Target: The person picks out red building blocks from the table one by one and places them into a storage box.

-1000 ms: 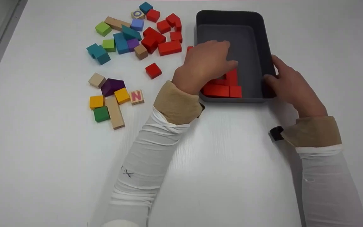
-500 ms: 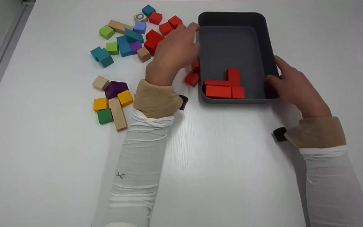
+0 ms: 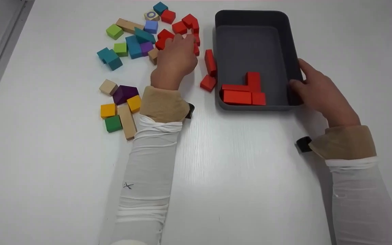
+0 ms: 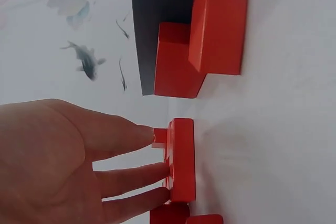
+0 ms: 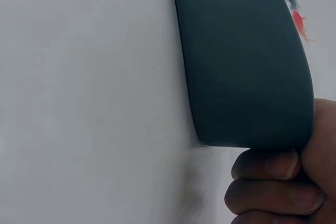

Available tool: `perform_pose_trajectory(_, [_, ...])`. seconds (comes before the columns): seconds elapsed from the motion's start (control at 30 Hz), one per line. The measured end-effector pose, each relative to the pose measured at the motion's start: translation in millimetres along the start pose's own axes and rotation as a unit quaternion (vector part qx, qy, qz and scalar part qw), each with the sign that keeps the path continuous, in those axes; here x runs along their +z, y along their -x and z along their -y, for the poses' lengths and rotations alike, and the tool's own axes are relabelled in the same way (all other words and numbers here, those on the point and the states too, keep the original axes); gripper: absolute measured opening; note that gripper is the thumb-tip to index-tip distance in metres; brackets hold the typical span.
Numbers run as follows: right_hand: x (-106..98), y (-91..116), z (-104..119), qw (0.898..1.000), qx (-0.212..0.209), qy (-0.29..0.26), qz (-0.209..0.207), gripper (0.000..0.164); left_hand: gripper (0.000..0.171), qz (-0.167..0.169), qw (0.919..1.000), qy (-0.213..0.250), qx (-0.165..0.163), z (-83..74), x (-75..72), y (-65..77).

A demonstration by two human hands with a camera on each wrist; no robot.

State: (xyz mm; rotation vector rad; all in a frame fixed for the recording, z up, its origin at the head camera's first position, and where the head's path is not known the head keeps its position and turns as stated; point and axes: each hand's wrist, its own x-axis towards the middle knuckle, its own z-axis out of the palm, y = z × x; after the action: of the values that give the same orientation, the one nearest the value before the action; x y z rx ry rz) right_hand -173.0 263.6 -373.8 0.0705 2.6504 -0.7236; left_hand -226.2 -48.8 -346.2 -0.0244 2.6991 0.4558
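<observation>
My left hand (image 3: 177, 58) is over the group of red blocks (image 3: 179, 28), its fingers extended and partly covering them. In the left wrist view the thumb and fingertips reach a long red block (image 4: 184, 161); a firm hold cannot be made out. With the thumb inside and the fingers outside, my right hand (image 3: 325, 92) grips the right wall of the dark grey tray (image 3: 293, 47). Several red blocks (image 3: 237, 97) lie together in the tray's near left corner. Outside its left wall are a narrow red block (image 3: 210, 63) and a red cube-like block (image 3: 208, 83).
Left of the red group lie blue, teal, purple, light green and plain wooden blocks (image 3: 129, 25). Nearer on the left sits a second cluster with yellow blocks (image 3: 108, 111), a green block (image 3: 113, 124), a dark purple block (image 3: 125, 94) and a long wooden block (image 3: 127, 121).
My left hand has moved left from above the tray's left side to the red group, uncovering the red blocks in and beside the tray. The right hand keeps its grip on the tray.
</observation>
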Motion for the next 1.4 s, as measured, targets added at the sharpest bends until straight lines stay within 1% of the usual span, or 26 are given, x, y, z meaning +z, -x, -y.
perform_pose_trajectory(0.1, [-1.0, 0.2, 0.0, 1.0, 0.002, 0.0, 0.0, 0.061, 0.066, -0.011, 0.9999, -0.008, 0.0, 0.1, 2.5, -1.8])
perform_pose_trajectory(0.33, [-3.4, -0.7, 1.6, 1.0, 0.002, 0.005, -0.001, 0.062, 0.069, -0.007, 0.9991, -0.04, 0.006, -5.2, 8.9, -7.3])
perform_pose_trajectory(0.43, [-3.9, -0.7, 3.5, 1.0, -0.001, 0.008, -0.001, 0.061, 0.071, -0.007, 0.999, -0.043, 0.01, -6.6, 11.3, -7.1])
perform_pose_trajectory(0.53, [-3.6, -0.6, 5.1, 1.0, -0.003, 0.006, 0.0, 0.061, 0.07, 0.007, 0.9993, -0.035, 0.008, -7.7, 12.0, -5.6])
perform_pose_trajectory(0.67, [-2.8, -0.8, 4.7, 1.0, -0.002, 0.001, -0.001, 0.061, 0.064, 0.033, 0.9992, -0.021, 0.0, -8.8, 10.7, -4.0])
perform_pose_trajectory(0.73, [-2.3, -0.8, 3.3, 1.0, -0.003, 0.002, 0.0, 0.062, 0.061, 0.038, 0.9992, -0.013, -0.005, -9.3, 9.9, -3.0])
perform_pose_trajectory(0.83, [-1.5, -0.9, 1.5, 1.0, -0.006, 0.007, -0.002, 0.061, 0.056, 0.029, 0.9995, 0.002, -0.01, -10.1, 8.5, -0.9])
perform_pose_trajectory(0.97, [-1.4, -1.2, 0.9, 1.0, -0.009, 0.007, -0.002, 0.061, 0.055, -0.001, 0.9999, 0.012, -0.01, -12.9, 5.5, 3.7])
perform_pose_trajectory(1.07, [-1.7, -1.2, 1.0, 1.0, -0.006, 0.003, 0.001, 0.061, 0.058, -0.017, 0.9998, 0.008, 0.007, -18.7, 2.2, 8.4])
perform_pose_trajectory(1.13, [-1.7, -0.9, 1.2, 1.0, -0.005, 0.0, 0.003, 0.061, 0.062, -0.021, 0.9995, 0.004, 0.023, -24.2, 0.2, 12.2])
perform_pose_trajectory(1.23, [-1.5, -0.3, 1.3, 1.0, -0.005, -0.002, 0.0, 0.062, 0.069, -0.033, 0.9981, -0.014, 0.05, -34.0, -1.8, 18.7])
perform_pose_trajectory(1.3, [-1.5, 0.1, 1.1, 1.0, -0.005, -0.002, 0.001, 0.062, 0.07, -0.034, 0.9963, -0.031, 0.073, -40.7, -2.0, 23.5])
perform_pose_trajectory(1.4, [-1.8, 0.7, 0.6, 1.0, -0.003, -0.004, 0.0, 0.062, 0.066, -0.019, 0.9898, -0.061, 0.127, -51.0, -0.8, 31.0])
